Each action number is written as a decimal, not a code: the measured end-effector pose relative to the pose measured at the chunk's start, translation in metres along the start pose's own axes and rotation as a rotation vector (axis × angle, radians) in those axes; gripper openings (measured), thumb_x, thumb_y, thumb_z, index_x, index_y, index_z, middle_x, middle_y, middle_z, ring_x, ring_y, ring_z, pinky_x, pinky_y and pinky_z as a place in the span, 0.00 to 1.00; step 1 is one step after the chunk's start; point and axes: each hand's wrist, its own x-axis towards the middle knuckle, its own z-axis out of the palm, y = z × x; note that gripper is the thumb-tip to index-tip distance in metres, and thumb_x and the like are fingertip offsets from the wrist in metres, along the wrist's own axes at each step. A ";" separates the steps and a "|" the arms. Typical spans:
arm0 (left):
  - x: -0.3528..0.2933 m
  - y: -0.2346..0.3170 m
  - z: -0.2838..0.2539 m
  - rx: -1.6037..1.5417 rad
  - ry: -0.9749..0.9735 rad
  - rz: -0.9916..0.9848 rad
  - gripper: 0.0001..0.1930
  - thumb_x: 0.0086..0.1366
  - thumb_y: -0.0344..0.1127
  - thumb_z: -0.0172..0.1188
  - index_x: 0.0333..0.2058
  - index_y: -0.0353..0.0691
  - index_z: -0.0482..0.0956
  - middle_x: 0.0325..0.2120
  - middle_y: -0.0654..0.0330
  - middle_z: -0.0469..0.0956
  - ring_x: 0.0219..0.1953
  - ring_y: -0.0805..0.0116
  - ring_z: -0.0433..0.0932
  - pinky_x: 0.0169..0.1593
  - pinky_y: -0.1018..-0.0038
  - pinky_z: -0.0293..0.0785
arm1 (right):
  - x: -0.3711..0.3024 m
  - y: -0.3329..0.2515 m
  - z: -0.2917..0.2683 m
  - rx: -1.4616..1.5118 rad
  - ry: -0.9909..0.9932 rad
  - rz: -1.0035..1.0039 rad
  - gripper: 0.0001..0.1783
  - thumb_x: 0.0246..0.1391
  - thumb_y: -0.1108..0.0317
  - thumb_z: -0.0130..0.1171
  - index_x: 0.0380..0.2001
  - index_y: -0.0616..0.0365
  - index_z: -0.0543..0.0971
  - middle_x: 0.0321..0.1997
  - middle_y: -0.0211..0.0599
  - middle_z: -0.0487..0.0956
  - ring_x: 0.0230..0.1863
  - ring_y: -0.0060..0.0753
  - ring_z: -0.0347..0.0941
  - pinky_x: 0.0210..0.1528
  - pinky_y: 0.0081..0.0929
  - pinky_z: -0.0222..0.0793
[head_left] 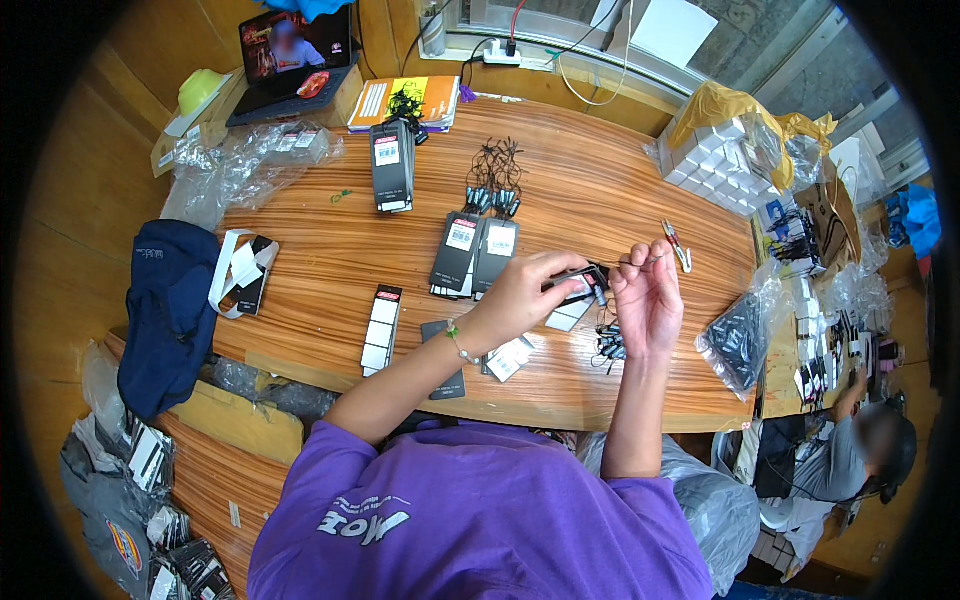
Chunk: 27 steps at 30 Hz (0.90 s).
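My left hand point(515, 300) is closed on a dark hang tag point(572, 286), held over the near middle of the table. Thumb and fingertips of my right hand point(645, 305) pinch a thin black string point(640, 265), which runs toward that tag. Below my hands lie a white-labelled tag point(570, 316) and a bunch of black strings with small grey-blue ends point(610, 343). Beyond my left hand are two stacks of dark hang tags point(458, 250), their looped strings point(494, 165) spread at the top. Under my left forearm, a white-labelled card point(510, 358) is partly covered.
Farther off stands another tag stack point(392, 175). A strip of white labels point(380, 335) lies left of my forearm. On the right are snips point(677, 247), a plastic bag of black pieces point(735, 345) and white boxes point(715, 165). A laptop point(300, 60) stands far left; another person point(840, 460) sits at right.
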 end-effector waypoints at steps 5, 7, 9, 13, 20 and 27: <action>0.001 -0.003 0.002 -0.095 0.076 0.155 0.06 0.57 0.28 0.59 0.31 0.34 0.72 0.30 0.60 0.75 0.34 0.72 0.75 0.40 0.76 0.70 | -0.002 -0.009 0.005 0.030 -0.015 -0.037 0.04 0.58 0.68 0.46 0.36 0.55 0.67 0.30 0.38 0.71 0.31 0.28 0.65 0.36 0.26 0.63; 0.002 0.002 -0.004 0.030 -0.005 0.183 0.07 0.56 0.29 0.59 0.31 0.34 0.71 0.30 0.59 0.74 0.32 0.69 0.74 0.37 0.76 0.70 | -0.003 -0.010 0.010 0.017 -0.003 -0.044 0.04 0.59 0.68 0.45 0.36 0.55 0.66 0.29 0.37 0.71 0.30 0.27 0.65 0.35 0.24 0.62; 0.000 0.008 -0.003 0.029 0.000 0.164 0.09 0.54 0.31 0.61 0.31 0.34 0.72 0.29 0.59 0.74 0.31 0.68 0.73 0.36 0.75 0.68 | -0.005 -0.010 0.012 0.012 -0.006 -0.042 0.04 0.59 0.68 0.45 0.36 0.55 0.66 0.28 0.36 0.71 0.29 0.27 0.64 0.34 0.24 0.61; -0.001 0.010 0.000 0.091 0.036 0.238 0.10 0.53 0.32 0.62 0.29 0.35 0.72 0.29 0.57 0.75 0.32 0.65 0.74 0.37 0.73 0.68 | -0.007 -0.010 0.018 -0.037 -0.011 -0.054 0.05 0.58 0.69 0.47 0.36 0.56 0.67 0.26 0.36 0.71 0.27 0.27 0.64 0.32 0.23 0.60; 0.003 0.009 -0.006 0.314 0.156 0.435 0.08 0.50 0.33 0.63 0.27 0.37 0.73 0.31 0.59 0.75 0.38 0.62 0.71 0.43 0.69 0.66 | -0.014 -0.014 0.026 -0.678 0.078 -0.071 0.08 0.54 0.75 0.52 0.38 0.60 0.69 0.26 0.33 0.72 0.27 0.22 0.67 0.32 0.19 0.62; 0.003 0.019 -0.011 0.398 0.127 0.473 0.08 0.48 0.32 0.65 0.28 0.38 0.78 0.27 0.59 0.77 0.33 0.63 0.73 0.40 0.71 0.67 | -0.021 -0.008 0.031 -0.928 0.070 0.057 0.12 0.51 0.79 0.53 0.39 0.61 0.65 0.24 0.31 0.72 0.28 0.17 0.68 0.31 0.14 0.64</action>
